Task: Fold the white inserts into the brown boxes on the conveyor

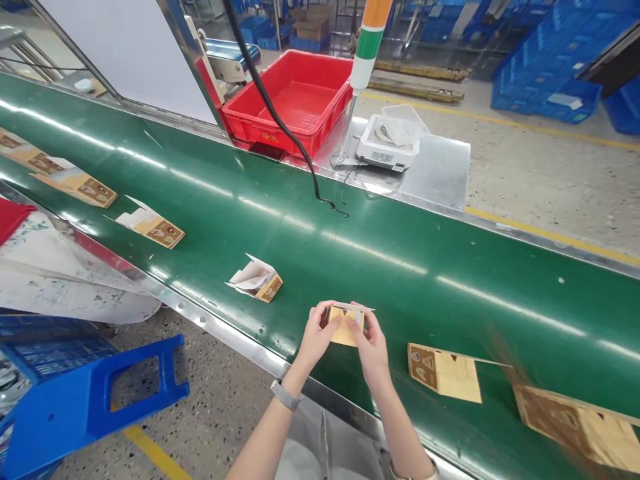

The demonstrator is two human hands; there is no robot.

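Note:
Between both hands I grip a small yellow cardboard box [345, 333] just over the green conveyor belt [380, 267]. My left hand [317, 333] closes on its left side, the thumb pressed on the near face. On the right side my right hand [369, 340] grips it the same way. A pale flap stands out along the box's top edge. To the left on the belt lies an open box [260, 283] with white material inside. Another box [447, 373], brown and yellow with printed pictures, rests to the right.
More boxes lie on the belt at left [155, 230] and lower right, the latter box [580, 427] partly blurred. Beyond the belt stand a red tray [290, 127], a white scale [387, 147] and a signal light [369, 53]. A dark cable [270, 100] hangs above. A blue stool [95, 407] is left.

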